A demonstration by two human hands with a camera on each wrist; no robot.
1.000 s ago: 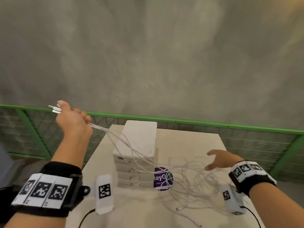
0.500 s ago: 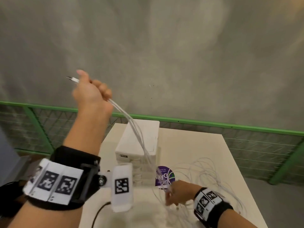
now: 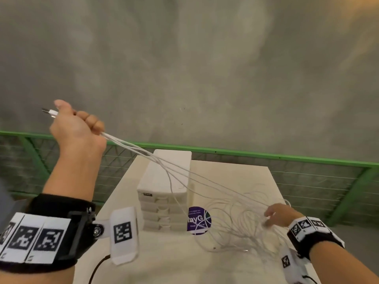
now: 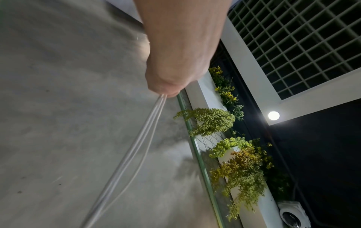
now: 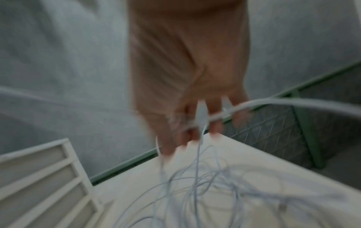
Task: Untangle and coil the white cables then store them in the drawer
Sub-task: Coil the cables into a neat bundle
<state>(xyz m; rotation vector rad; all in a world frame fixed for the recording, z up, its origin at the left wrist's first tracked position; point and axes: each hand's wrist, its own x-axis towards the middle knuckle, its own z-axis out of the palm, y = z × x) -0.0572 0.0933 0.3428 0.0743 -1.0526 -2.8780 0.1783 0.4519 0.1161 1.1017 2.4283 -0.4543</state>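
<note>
Several white cables (image 3: 184,177) run taut from the left hand (image 3: 75,128), raised high at the table's left, down over the drawer unit (image 3: 166,193) into a loose tangle (image 3: 242,228) on the table (image 3: 235,171) at right. Left hand is clenched round the bundle just behind the plugs; one USB plug (image 3: 49,112) sticks out past the thumb. Right hand (image 3: 276,216) sits in the tangle with fingers spread, strands running between them; wrist view is too blurred to tell whether it pinches anything. Drawers all look shut.

Handling, as a judgement: cables are light, thin, limp and smooth-jacketed, so they slide through fingers and snag on each other's loops. Best hold is at the stiff plug ends, not mid-strand. Hard pulling would likely tighten knots; combing with open fingers looks safer.
</note>
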